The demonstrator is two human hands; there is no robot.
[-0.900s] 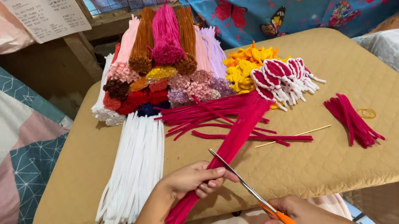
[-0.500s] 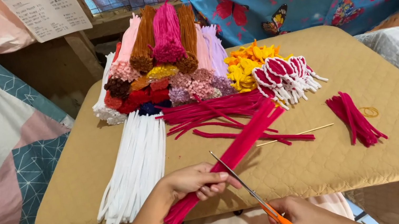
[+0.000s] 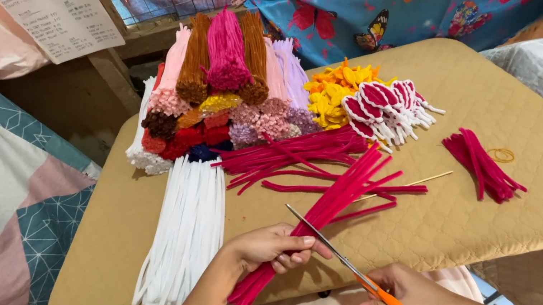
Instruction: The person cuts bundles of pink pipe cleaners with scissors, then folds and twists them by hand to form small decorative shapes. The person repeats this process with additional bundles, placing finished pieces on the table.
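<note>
Pink stems (image 3: 337, 200) getting trimmed
Left hand (image 3: 268, 247) pinching them, right hand's (image 3: 410, 294) grip around scissors (image 3: 335, 255); I'd cut square.

Bundle of magenta pipe cleaners (image 3: 325, 218): fuzzy, long, straight stems bunched tight, lying diagonally on the tan quilted surface, lower end near the front edge, upper ends fanning out toward centre. Scissors (image 3: 347, 264): orange handles, slim silver blades, w/ blades parted, tips pointing up-left, crossing the bundle approx. mid-length, touching it.
</note>
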